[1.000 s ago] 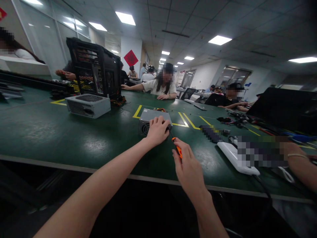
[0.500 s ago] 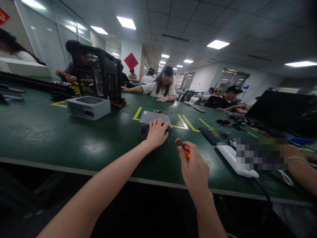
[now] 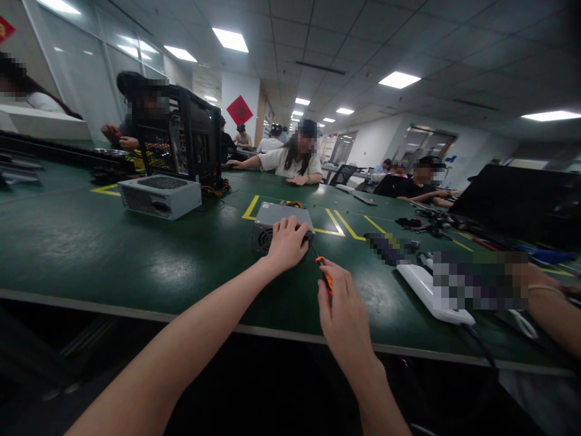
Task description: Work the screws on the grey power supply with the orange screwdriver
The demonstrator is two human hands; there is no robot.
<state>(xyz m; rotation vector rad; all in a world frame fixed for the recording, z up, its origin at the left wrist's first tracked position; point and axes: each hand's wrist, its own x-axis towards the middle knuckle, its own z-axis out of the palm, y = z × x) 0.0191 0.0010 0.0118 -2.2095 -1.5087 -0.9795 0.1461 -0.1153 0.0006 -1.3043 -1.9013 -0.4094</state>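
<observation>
A grey computer power supply [image 3: 276, 213] with a round fan grille rests on the green table in front of me. My left hand [image 3: 289, 243] lies over its top and near right corner, fingers curled round the edge and gripping it. My right hand [image 3: 344, 301] is closed round the orange and black handle of a screwdriver [image 3: 324, 274]. The thin shaft points up and left, its tip close to the right side of the power supply by my left fingers. Whether the tip touches a screw is hidden.
A second power supply [image 3: 161, 197] sits at left before a black computer case [image 3: 190, 136]. On the right are a white power strip [image 3: 431, 293], a tangle of cables [image 3: 429, 223] and a dark monitor [image 3: 517, 212]. Across the table sits a co-worker [image 3: 295, 157]; another person's arm [image 3: 551, 306] reaches in.
My right hand and the screwdriver have shifted left, and the screwdriver now stands steeper against the power supply's right side. My left hand stays in place on the power supply.
</observation>
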